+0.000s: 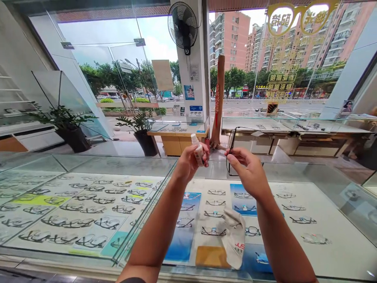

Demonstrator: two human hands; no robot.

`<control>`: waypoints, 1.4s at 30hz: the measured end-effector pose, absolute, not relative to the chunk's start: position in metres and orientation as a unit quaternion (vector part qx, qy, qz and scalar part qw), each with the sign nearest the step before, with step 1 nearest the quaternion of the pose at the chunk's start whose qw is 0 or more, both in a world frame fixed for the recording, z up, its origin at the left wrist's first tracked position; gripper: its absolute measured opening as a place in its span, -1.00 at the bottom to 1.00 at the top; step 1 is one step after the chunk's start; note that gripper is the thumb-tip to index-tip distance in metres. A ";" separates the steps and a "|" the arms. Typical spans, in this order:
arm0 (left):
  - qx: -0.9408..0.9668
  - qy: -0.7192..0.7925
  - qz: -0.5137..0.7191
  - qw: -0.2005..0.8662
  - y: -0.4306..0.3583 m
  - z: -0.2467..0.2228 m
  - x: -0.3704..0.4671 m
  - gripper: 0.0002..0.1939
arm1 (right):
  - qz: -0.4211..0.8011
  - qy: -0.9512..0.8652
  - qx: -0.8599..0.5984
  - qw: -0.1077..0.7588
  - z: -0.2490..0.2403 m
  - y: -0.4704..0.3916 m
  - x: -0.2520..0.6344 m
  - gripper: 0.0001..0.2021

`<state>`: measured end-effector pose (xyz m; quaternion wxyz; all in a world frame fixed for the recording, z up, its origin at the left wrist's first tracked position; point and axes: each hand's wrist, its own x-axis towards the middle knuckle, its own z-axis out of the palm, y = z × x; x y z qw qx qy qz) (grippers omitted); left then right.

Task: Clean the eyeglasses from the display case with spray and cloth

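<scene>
My left hand (188,162) is wrapped round a small white spray bottle (198,151), its nozzle pointing up. Opposite it, my right hand (246,168) pinches a pair of dark-framed glasses (231,155) held upright by the frame. Bottle and glasses are apart, both above the glass showcase. Below my right hand a pale grey cloth (235,239) with red lettering lies on the glass top, beside a brown rectangular item (207,256).
The glass showcase (332,208) holds rows of glasses on white and blue sheets. More glasses fill the left showcase (88,181). Beyond stand potted plants (73,137), a wooden trunk (218,102), low display counters (179,143) and a wall fan (183,27).
</scene>
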<state>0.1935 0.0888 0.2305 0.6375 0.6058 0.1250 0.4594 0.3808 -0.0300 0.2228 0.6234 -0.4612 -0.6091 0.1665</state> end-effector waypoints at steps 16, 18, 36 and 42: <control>0.638 0.239 0.510 0.526 0.121 0.189 0.216 -0.19 | 0.344 -0.611 -0.441 0.560 0.200 0.006 0.364 -0.64; 0.652 0.246 0.521 0.493 0.122 0.185 0.218 -0.21 | 0.366 -0.613 -0.432 0.552 0.199 0.006 0.360 -0.65; 0.692 0.252 0.479 0.478 0.119 0.185 0.215 -0.23 | 0.400 -0.619 -0.412 0.536 0.202 0.003 0.361 -0.68; 0.767 0.231 0.399 0.446 0.106 0.188 0.219 -0.25 | 0.363 -0.565 -0.437 0.599 0.206 0.011 0.382 -0.63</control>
